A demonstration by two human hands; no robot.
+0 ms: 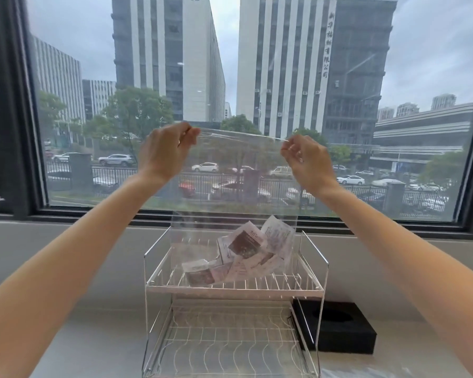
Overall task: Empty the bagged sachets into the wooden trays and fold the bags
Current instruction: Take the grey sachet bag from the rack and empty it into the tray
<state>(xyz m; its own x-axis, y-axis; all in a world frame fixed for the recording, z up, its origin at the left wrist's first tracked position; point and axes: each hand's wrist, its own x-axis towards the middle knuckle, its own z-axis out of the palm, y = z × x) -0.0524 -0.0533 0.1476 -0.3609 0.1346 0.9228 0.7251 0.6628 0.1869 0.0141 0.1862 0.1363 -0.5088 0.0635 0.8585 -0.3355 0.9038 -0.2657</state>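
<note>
I hold a clear plastic bag up in front of the window. My left hand pinches its top left corner and my right hand pinches its top right corner. Several white and dark brown sachets lie bunched at the bag's bottom, mostly toward the right. The bag's lower end hangs in front of the upper shelf of a white wire rack. No wooden tray is in view.
The two-tier wire rack stands on a grey counter under the window sill. A black box with an oval opening sits to the rack's right. Clear plastic lies at the bottom right.
</note>
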